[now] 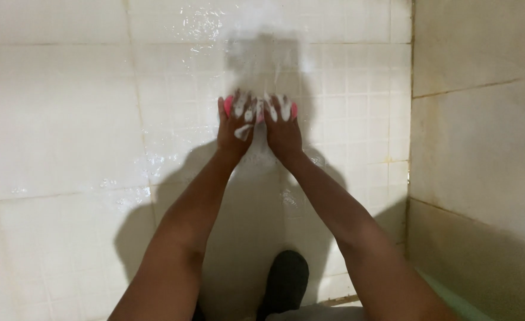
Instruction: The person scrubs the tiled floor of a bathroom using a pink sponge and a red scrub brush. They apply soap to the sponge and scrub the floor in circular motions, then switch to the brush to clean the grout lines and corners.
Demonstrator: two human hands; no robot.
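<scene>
Big pale tiled wall (66, 119) fills nearly the whole view, wet and glossy, with streaks and droplets catching the light up top and around the middle. Its right part is made of smaller square tiles. On the far right a side wall (476, 148) of larger beige tiles meets it at a corner, with darker grout lines running across.

Both arms stretch forward from the bottom of the view, throwing a broad shadow on the tiles. Down low between them sits a dark shoe (286, 282), toe pointing at the wall.

Now the hands: left hand (237, 128) and right hand (282, 128) are side by side, nearly touching, fingers spread and flat, pressing against the wall. White soap foam (243, 132) clings to the knuckles and fingers of both.

Under those hands, a pink sponge (228, 106), pinned against the tiles at the middle of the wall. Only slivers show: bright pink at the left edge by the left hand, pink between the two hands, and another bit at the right edge. Its full shape is hidden; both hands press it rather than wrap around it.
</scene>
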